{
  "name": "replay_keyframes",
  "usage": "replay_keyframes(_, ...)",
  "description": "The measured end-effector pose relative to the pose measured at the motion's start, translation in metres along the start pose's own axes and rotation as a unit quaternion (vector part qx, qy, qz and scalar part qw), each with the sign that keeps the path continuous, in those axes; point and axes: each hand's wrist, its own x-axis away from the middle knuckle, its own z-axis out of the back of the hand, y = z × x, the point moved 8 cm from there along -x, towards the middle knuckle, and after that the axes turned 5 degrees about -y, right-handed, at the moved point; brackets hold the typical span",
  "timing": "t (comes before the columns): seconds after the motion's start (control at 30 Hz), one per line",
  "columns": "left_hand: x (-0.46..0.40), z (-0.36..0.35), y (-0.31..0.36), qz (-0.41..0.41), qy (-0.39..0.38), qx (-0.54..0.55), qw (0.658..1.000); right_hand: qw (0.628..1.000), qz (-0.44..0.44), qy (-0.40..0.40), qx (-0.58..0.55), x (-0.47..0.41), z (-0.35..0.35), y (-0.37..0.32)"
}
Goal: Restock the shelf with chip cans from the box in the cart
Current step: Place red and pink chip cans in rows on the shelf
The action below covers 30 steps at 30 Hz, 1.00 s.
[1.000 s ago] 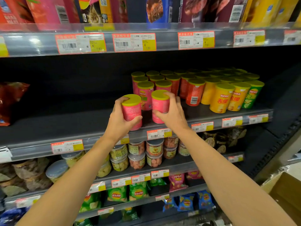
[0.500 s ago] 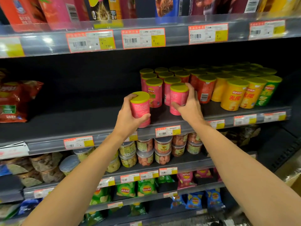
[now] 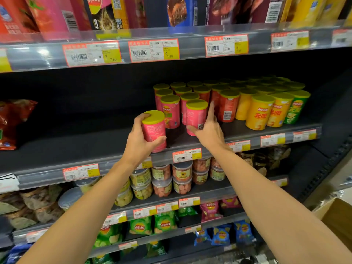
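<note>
From the head camera, your left hand (image 3: 140,141) is wrapped around a pink chip can (image 3: 154,130) with a yellow-green lid, thumb across its near side and fingers curled over the far side up to the lid; the can stands upright at the near edge of the dark middle shelf (image 3: 76,147), and you cannot tell whether its base is touching the shelf. Your right hand (image 3: 208,130) lies against a second pink can (image 3: 196,117) just to the right, fingers straight along its right side and thumb stretched under its near lower edge, so the hand is flat on it rather than curled round. That can stands upright on the shelf, at the front of a block of pink cans (image 3: 171,103). Right of these stand red cans (image 3: 227,105), then yellow cans (image 3: 260,111) and green cans (image 3: 296,107). The left stretch of the shelf is bare, with a red bag (image 3: 11,122) at its far left. Price tags (image 3: 186,155) line the shelf's edge. Below sit clear snack tubs (image 3: 181,172), and a cardboard box (image 3: 337,218) shows at the lower right.
</note>
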Motion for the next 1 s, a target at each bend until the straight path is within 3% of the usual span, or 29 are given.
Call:
replay_keyframes(0.37, 0.002, 0.0, 0.005, -0.003, -0.026, -0.022, 0.999, 0.952, 0.125, 0.052, 0.273, 0.044, -0.011, 0.033)
replay_keyframes(0.6, -0.005, -0.011, 0.012, -0.017, -0.07, -0.037, 0.997, 0.936, 0.171, 0.126, 0.281, 0.05, -0.012, 0.033)
replay_keyframes(1.0, -0.042, -0.05, 0.015, 0.0, -0.083, -0.019, 0.996, 0.929, 0.18, 0.152, 0.284, 0.048, -0.014, 0.033)
